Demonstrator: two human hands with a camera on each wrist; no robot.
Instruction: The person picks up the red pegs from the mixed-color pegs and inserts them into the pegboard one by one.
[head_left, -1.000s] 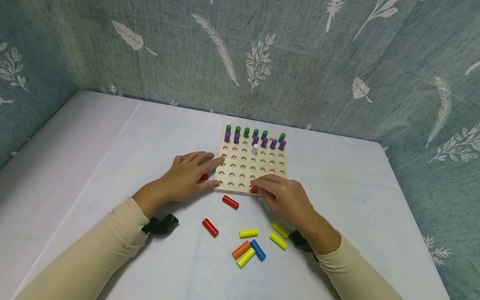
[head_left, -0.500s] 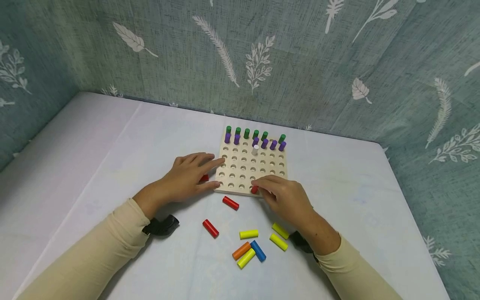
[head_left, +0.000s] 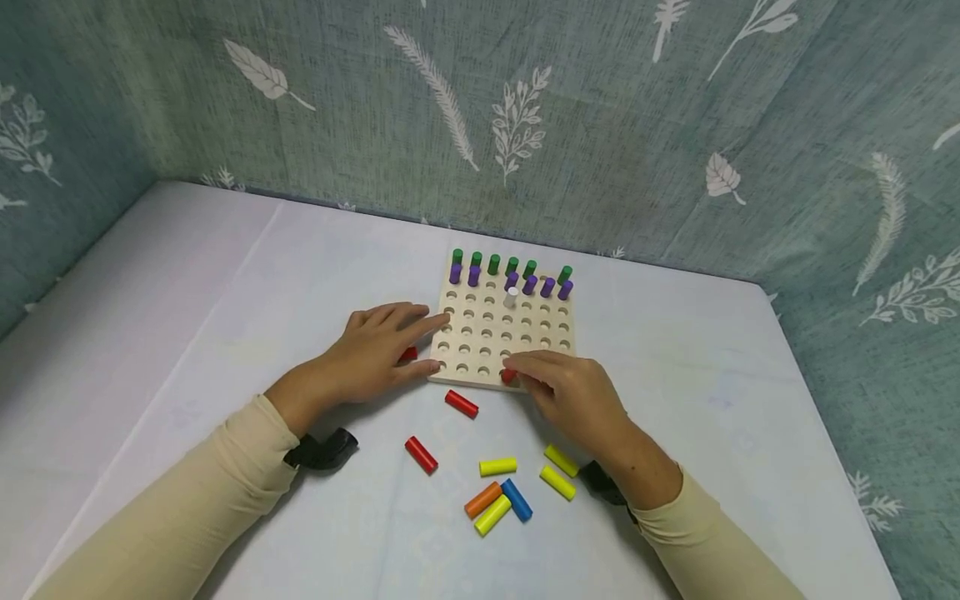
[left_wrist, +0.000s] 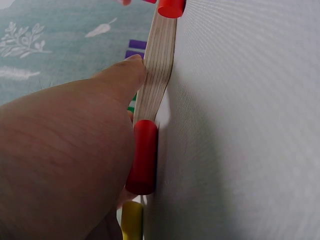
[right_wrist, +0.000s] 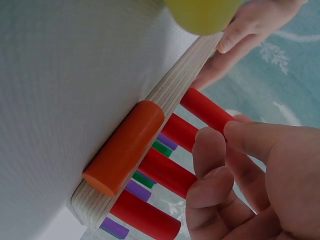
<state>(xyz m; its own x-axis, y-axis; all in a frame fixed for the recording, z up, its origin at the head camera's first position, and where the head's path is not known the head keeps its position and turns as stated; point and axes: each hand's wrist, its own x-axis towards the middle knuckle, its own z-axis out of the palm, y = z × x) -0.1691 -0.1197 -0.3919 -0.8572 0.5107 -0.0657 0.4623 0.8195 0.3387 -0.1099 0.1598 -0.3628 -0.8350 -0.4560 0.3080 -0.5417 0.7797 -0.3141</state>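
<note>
My right hand [head_left: 573, 396] pinches a red peg [right_wrist: 207, 108] between thumb and fingers, at the front row of a wooden pegboard [head_left: 465, 382]. In the right wrist view, several red pegs stand in that row beside the fingers; the hand hides most of them from the head view. My left hand [head_left: 367, 354] rests with extended fingers on the board's left side, its thumb at the near left corner. Partly under this hand lies a red peg [head_left: 408, 354]. Rows of green pegs [head_left: 493, 264] and purple pegs [head_left: 529, 285] stand at the back, with a white peg [head_left: 512, 297] in front.
Loose on the white tablecloth [head_left: 315, 542] lie two red pegs [head_left: 461, 403], several yellow pegs [head_left: 498, 467], an orange peg [head_left: 482, 499] and a blue peg [head_left: 516, 499]. Another orange peg [right_wrist: 125, 147] lies along the board's front edge in the right wrist view. A leaf-patterned curtain [head_left: 600, 125] hangs behind.
</note>
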